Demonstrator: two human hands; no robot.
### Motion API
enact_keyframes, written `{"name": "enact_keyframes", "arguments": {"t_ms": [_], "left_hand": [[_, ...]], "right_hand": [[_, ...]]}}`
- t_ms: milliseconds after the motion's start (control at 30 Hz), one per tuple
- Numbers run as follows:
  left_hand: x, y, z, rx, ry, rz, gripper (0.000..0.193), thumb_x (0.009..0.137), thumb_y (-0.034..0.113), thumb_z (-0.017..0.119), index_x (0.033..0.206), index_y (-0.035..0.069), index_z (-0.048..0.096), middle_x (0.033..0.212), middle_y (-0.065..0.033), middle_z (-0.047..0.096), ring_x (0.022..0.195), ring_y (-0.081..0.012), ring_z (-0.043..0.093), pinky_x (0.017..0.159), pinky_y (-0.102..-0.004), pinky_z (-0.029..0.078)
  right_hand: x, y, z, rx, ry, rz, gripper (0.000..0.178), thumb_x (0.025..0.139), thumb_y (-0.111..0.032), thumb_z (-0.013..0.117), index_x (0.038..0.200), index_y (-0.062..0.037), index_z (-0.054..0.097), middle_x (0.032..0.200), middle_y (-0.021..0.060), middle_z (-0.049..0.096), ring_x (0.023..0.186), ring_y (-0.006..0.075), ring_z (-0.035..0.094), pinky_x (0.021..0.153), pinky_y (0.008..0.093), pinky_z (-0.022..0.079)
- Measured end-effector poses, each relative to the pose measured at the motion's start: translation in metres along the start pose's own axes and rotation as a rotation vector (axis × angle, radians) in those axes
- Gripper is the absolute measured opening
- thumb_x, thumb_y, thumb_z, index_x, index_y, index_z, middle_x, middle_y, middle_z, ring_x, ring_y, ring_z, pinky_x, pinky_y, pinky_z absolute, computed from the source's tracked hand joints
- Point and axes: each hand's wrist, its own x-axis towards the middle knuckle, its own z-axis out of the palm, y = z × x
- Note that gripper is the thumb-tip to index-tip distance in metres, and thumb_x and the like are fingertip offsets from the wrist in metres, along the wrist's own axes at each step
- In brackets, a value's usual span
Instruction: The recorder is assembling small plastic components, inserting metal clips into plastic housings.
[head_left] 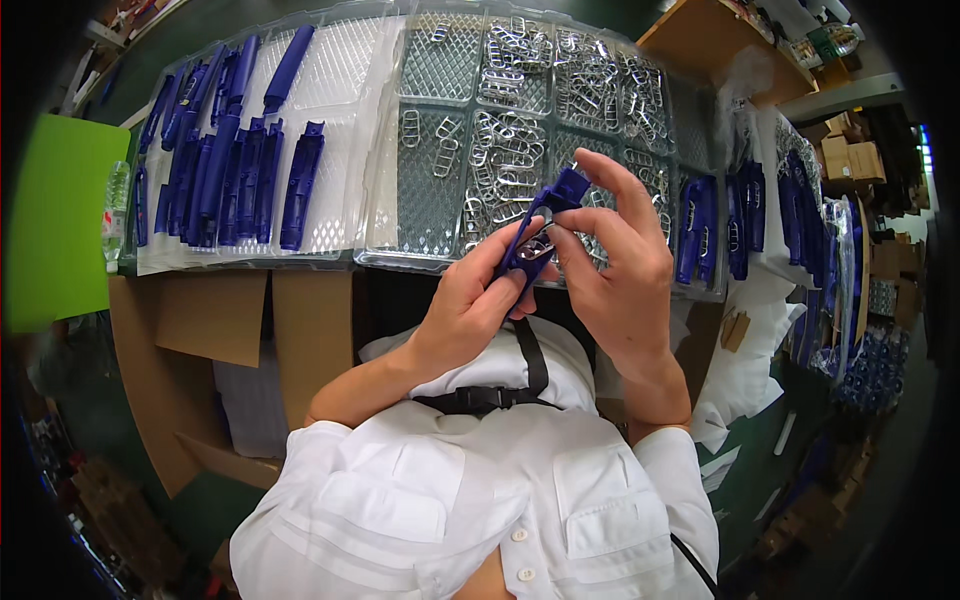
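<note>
My left hand [452,318] is closed round the lower part of a dark blue plastic handle shell [568,188], which is held tilted, its upper end pointing up and right. In the shell's hollow lies a shiny oval metal frame [536,246]. The thumb and forefinger of my right hand [628,268] pinch at this metal piece, while another finger reaches up beside the shell's upper end. Just beyond my hands, a compartmented clear tray [425,262] holds many loose metal frames [505,150] of the same sort.
To the left, another clear tray [335,75] carries several blue shells [300,185]. Blue shells with metal frames fitted [697,230] lie at the right. A water bottle [115,212] stands by a bright green panel [65,220]. Cardboard [310,330] sits below the trays' near edge.
</note>
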Motion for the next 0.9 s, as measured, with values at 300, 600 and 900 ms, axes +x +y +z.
{"name": "enact_keyframes", "arguments": {"t_ms": [300,600,900], "left_hand": [[-0.003,-0.007,0.002,0.032,0.028,-0.017,0.047,0.1,0.0,0.046,0.147,-0.002,0.05,0.101,-0.0056,0.071,0.072,-0.0064,0.058,0.064,-0.0235,0.05],[-0.006,-0.014,0.0,0.065,0.026,0.082,0.032,0.102,0.009,0.055,0.132,-0.004,0.058,0.091,-0.0059,0.07,0.069,-0.0068,0.061,0.062,-0.0232,0.053],[0.007,-0.016,0.005,0.192,0.073,0.02,0.028,0.108,0.02,0.055,0.103,-0.003,0.069,0.073,-0.0049,0.07,0.063,-0.0089,0.067,0.056,-0.0243,0.054]], "right_hand": [[-0.006,0.003,0.004,-0.14,-0.056,-0.016,0.012,0.082,0.004,0.076,0.088,0.002,0.067,0.132,0.0198,0.064,0.112,0.0345,0.07,0.085,0.0392,0.061],[-0.012,-0.002,0.011,0.128,0.065,0.249,0.047,0.085,0.004,0.075,0.128,-0.0002,0.056,0.142,0.0166,0.058,0.11,0.0222,0.069,0.081,0.0321,0.061],[-0.015,0.019,0.012,0.541,-0.246,0.501,0.024,0.093,0.008,0.063,0.116,0.0028,0.06,0.115,0.0097,0.068,0.097,0.0117,0.067,0.084,0.026,0.058]]}}
